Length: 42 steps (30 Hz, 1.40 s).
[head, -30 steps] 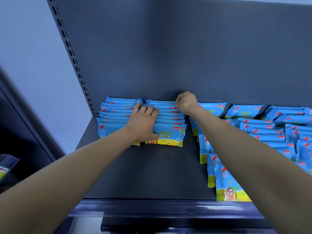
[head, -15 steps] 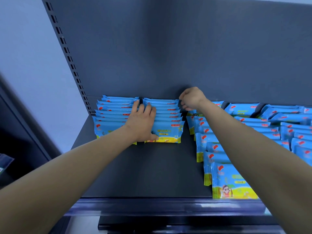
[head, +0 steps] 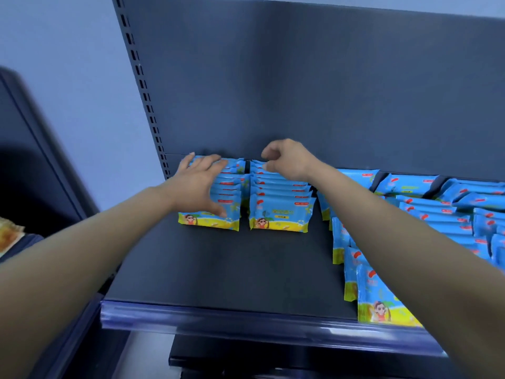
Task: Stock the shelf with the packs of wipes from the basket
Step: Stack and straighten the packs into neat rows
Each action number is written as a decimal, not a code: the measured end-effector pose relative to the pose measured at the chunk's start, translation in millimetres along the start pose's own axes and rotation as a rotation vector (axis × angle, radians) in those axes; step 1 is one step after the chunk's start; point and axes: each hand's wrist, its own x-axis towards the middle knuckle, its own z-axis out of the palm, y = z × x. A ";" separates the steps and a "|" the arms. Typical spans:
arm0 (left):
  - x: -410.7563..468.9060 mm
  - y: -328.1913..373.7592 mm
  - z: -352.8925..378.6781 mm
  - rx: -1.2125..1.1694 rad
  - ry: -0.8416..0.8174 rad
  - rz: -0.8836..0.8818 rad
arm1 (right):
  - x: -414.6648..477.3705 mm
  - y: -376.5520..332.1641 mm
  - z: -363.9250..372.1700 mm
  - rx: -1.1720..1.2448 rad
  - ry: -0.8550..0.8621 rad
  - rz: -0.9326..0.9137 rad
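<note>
Blue and yellow packs of wipes stand in rows on the dark shelf (head: 232,269). My left hand (head: 199,184) lies spread on top of the leftmost row (head: 210,221), fingers straight and thumb down near the front pack. My right hand (head: 287,160) hovers with curled fingers at the back of the second row (head: 278,214), fingertips at the top edges of the rear packs. I cannot see a pack pinched in it. A third row (head: 352,258) runs to the shelf front under my right forearm. The basket is out of view.
Further rows of packs (head: 437,209) fill the shelf's right side. A slotted upright (head: 142,86) and a dark back panel (head: 300,91) bound the shelf. A glossy price rail (head: 246,321) runs along the front edge. Another dark unit (head: 32,173) stands at far left.
My left hand slid left from the gap between the two rows onto the leftmost row. My right hand moved left from the third row's back to the second row's back.
</note>
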 end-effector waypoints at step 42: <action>-10.3 -69.3 39.2 -0.656 -0.097 -0.202 | 59.6 -61.4 71.9 -0.137 -0.065 0.276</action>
